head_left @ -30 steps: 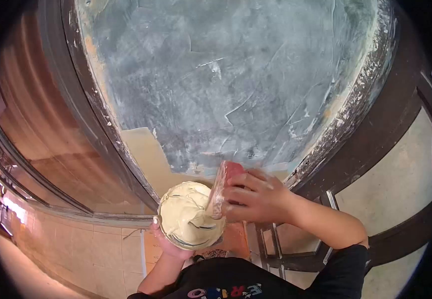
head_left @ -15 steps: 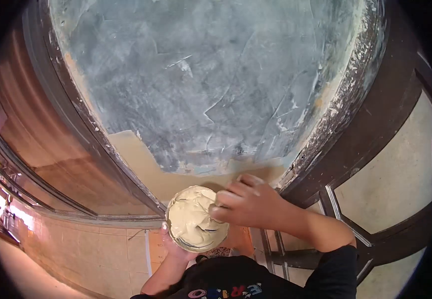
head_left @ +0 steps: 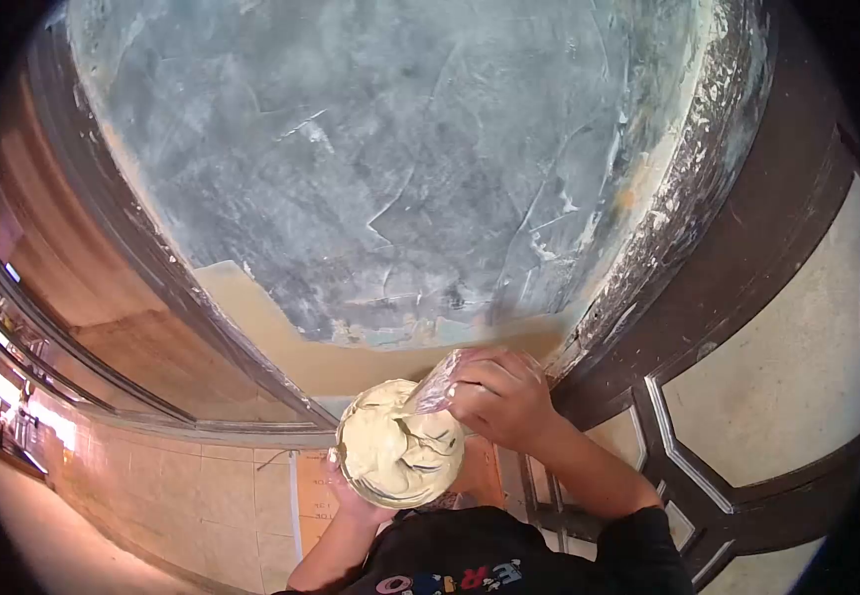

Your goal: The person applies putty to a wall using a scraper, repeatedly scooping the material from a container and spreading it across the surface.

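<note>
My left hand (head_left: 354, 499) holds a round tub (head_left: 356, 486) from below and the side, its thumb near the rim. Thick cream-coloured putty (head_left: 380, 451), with swirls and ridges, fills the tub. My right hand (head_left: 504, 399) is closed around a flat, smeared scraper (head_left: 434, 387), whose edge dips toward the putty at the top right of the tub. Its far part is covered by my fingers. Just beyond both hands rises a wall (head_left: 400, 178) with patchy grey-blue coating and raised ridges.
A cream strip (head_left: 281, 332) runs along the wall's lower left and bottom. Dark window framing (head_left: 162, 253) stands on the left, a dark panelled door (head_left: 688, 337) on the right. Pale tiles (head_left: 192, 491) lie at the lower left, beside an orange marked sheet (head_left: 313, 491).
My right hand has turned and lifted slightly away from the putty, bringing the scraper into sight. The tub has shifted a little right in view, and the wall has shifted left.
</note>
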`<state>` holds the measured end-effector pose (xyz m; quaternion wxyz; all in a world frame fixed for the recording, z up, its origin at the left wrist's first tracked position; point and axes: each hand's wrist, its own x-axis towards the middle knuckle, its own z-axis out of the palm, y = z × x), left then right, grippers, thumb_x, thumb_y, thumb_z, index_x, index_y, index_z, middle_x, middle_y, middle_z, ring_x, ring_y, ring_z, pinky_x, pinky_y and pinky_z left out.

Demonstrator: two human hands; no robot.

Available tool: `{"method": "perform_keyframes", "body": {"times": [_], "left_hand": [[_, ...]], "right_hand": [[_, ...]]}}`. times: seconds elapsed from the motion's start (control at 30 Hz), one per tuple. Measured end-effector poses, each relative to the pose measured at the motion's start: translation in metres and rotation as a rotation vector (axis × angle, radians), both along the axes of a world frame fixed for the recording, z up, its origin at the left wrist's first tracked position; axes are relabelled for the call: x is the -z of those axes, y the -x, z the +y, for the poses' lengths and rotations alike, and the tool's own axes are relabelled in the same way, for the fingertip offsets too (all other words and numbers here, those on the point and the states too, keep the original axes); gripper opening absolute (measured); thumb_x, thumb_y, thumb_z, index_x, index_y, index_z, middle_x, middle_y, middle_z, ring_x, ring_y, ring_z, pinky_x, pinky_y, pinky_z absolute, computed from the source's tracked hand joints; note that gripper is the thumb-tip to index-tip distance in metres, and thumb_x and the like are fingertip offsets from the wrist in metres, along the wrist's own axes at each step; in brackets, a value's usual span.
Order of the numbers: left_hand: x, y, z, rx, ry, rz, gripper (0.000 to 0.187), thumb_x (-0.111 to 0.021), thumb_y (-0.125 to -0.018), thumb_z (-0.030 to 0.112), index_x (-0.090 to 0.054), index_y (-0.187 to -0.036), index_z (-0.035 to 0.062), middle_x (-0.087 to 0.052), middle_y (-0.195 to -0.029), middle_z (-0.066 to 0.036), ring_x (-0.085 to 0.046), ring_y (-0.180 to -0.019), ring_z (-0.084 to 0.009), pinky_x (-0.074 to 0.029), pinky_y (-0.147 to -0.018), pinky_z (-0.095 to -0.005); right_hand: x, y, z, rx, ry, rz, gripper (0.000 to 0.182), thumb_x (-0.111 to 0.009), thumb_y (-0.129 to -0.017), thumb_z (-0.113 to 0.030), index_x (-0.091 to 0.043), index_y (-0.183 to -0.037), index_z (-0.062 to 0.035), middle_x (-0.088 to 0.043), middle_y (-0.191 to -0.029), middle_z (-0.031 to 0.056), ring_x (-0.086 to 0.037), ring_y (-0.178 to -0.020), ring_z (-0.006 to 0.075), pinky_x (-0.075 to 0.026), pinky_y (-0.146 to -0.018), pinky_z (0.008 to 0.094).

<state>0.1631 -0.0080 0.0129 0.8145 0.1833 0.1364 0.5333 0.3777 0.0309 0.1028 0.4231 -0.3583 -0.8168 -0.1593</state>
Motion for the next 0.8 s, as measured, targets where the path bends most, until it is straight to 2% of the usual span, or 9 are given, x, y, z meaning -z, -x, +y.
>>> {"method": "perform_keyframes", "body": {"times": [0.13, 0.23, 0.47, 0.57, 0.63, 0.67, 0.73, 0.77, 0.8], "left_hand": [[0.003, -0.014, -0.001, 0.025, 0.004, 0.008, 0.087, -0.042, -0.075, 0.068, -0.028, -0.140, 0.0128, -0.030, -0.143, -0.013, -0.033, -0.128, -0.0358, -0.030, -0.102, -0.0542], [0.011, -0.022, -0.001, 0.031, 0.034, 0.020, 0.087, -0.042, -0.075, 0.068, -0.028, -0.141, 0.0131, -0.030, -0.143, -0.013, -0.033, -0.128, -0.0360, -0.030, -0.102, -0.0544], [0.029, -0.025, -0.004, 0.089, 0.119, 0.052, 0.085, -0.045, -0.075, 0.066, -0.030, -0.139, 0.0117, -0.033, -0.141, -0.015, -0.036, -0.126, -0.0362, -0.033, -0.101, -0.0541], [0.027, -0.023, -0.005, 0.134, 0.115, 0.094, 0.085, -0.046, -0.074, 0.065, -0.032, -0.138, 0.0107, -0.035, -0.139, -0.015, -0.037, -0.125, -0.0363, -0.033, -0.100, -0.0556], [0.023, -0.023, -0.005, 0.130, 0.143, 0.140, 0.084, -0.045, -0.075, 0.065, -0.032, -0.138, 0.0105, -0.036, -0.139, -0.015, -0.038, -0.124, -0.0363, -0.033, -0.100, -0.0556], [0.016, -0.026, -0.004, 0.144, 0.132, 0.110, 0.083, -0.043, -0.076, 0.065, -0.032, -0.138, 0.0107, -0.035, -0.139, -0.015, -0.038, -0.124, -0.0368, -0.032, -0.100, -0.0561], [0.011, -0.024, -0.002, 0.155, 0.130, 0.125, 0.083, -0.041, -0.077, 0.066, -0.032, -0.138, 0.0106, -0.035, -0.140, -0.015, -0.037, -0.124, -0.0370, -0.032, -0.100, -0.0559], [0.009, -0.022, -0.002, 0.143, 0.135, 0.135, 0.083, -0.039, -0.077, 0.066, -0.032, -0.138, 0.0106, -0.035, -0.140, -0.015, -0.037, -0.125, -0.0373, -0.032, -0.100, -0.0558], [0.005, -0.019, -0.002, 0.124, 0.131, 0.189, 0.084, -0.036, -0.077, 0.068, -0.032, -0.138, 0.0101, -0.035, -0.140, -0.015, -0.037, -0.125, -0.0368, -0.031, -0.101, -0.0548]], "right_hand": [[0.033, -0.021, 0.001, 0.048, 0.119, 0.231, 0.023, -0.070, -0.065, -0.016, -0.055, -0.081, -0.0130, -0.057, -0.087, 0.0022, -0.057, -0.080, 0.0234, -0.047, -0.073, 0.0367], [0.061, -0.035, -0.002, 0.093, 0.178, 0.272, 0.022, -0.070, -0.068, -0.015, -0.055, -0.082, -0.0093, -0.056, -0.090, 0.0054, -0.055, -0.083, 0.0253, -0.046, -0.076, 0.0386], [0.082, -0.060, -0.013, 0.179, 0.179, 0.175, 0.022, -0.071, -0.067, -0.009, -0.056, -0.084, -0.0087, -0.059, -0.089, 0.0055, -0.057, -0.083, 0.0279, -0.047, -0.072, 0.0381], [0.105, -0.061, -0.014, 0.224, 0.210, 0.178, 0.019, -0.070, -0.072, -0.012, -0.056, -0.084, -0.0081, -0.059, -0.089, 0.0074, -0.058, -0.079, 0.0243, -0.048, -0.067, 0.0366], [0.139, -0.055, -0.019, 0.295, 0.833, 0.772, 0.025, -0.066, -0.082, -0.022, -0.053, -0.096, -0.0057, -0.056, -0.093, 0.0062, -0.056, -0.083, 0.0206, -0.046, -0.068, 0.0340], [0.166, -0.055, -0.019, 0.313, 0.823, 0.785, 0.025, -0.066, -0.082, -0.022, -0.053, -0.096, -0.0057, -0.056, -0.093, 0.0062, -0.056, -0.083, 0.0206, -0.046, -0.068, 0.0340], [0.226, -0.059, -0.014, 0.145, 0.935, 1.442, 0.034, -0.062, -0.086, -0.032, -0.048, -0.107, -0.0092, -0.054, -0.095, 0.0035, -0.055, -0.079, 0.0167, -0.046, -0.061, 0.0321], [0.247, -0.063, -0.014, 0.157, 0.917, 1.455, 0.034, -0.062, -0.086, -0.032, -0.048, -0.107, -0.0092, -0.054, -0.095, 0.0035, -0.055, -0.079, 0.0167, -0.046, -0.061, 0.0321], [0.266, -0.068, -0.015, 0.219, 1.018, 1.696, 0.034, -0.059, -0.087, -0.032, -0.046, -0.111, -0.0110, -0.054, -0.093, 0.0033, -0.055, -0.073, 0.0155, -0.046, -0.053, 0.0283]]}}
